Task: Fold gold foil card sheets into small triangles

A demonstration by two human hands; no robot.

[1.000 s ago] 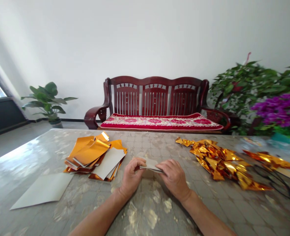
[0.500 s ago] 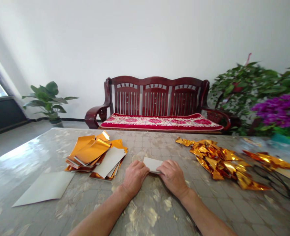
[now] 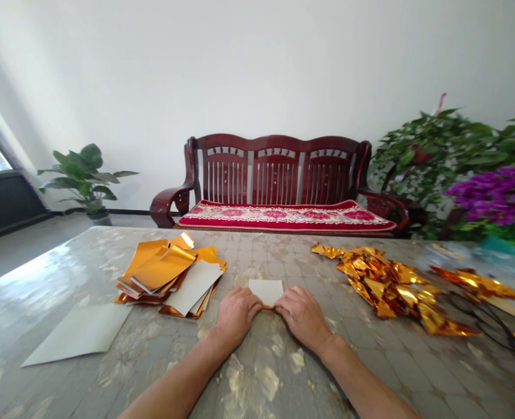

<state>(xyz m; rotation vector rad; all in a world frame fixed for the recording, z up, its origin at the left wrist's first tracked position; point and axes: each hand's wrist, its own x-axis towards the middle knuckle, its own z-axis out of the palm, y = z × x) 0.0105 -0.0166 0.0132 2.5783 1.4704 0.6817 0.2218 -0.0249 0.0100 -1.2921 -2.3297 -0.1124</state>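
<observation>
A small sheet of foil paper point(image 3: 266, 291) lies in front of me, its pale side up, with a thin orange strip showing along the near edge. My left hand point(image 3: 238, 311) pinches its near left corner between thumb and fingers. At the near right corner, my right hand point(image 3: 299, 316) grips the same sheet. My fingertips cover both ends of that near edge. Left of my hands sits a loose pile of orange-gold foil paper point(image 3: 163, 267), some sheets pale side up. To the right is a heap of folded shiny gold foil pieces point(image 3: 379, 279).
A single pale sheet point(image 3: 80, 334) lies on the patterned table point(image 3: 161, 372) at left. Black-framed glasses point(image 3: 486, 323) and clear plastic wrapping point(image 3: 453, 256) are at right. Beyond stand a wooden bench point(image 3: 279, 174), a potted plant point(image 3: 86, 180) and purple flowers point(image 3: 493, 195).
My hands have shifted slightly left with the sheet. More of its pale face shows, now squared to me, and an orange strip appears at its near edge.
</observation>
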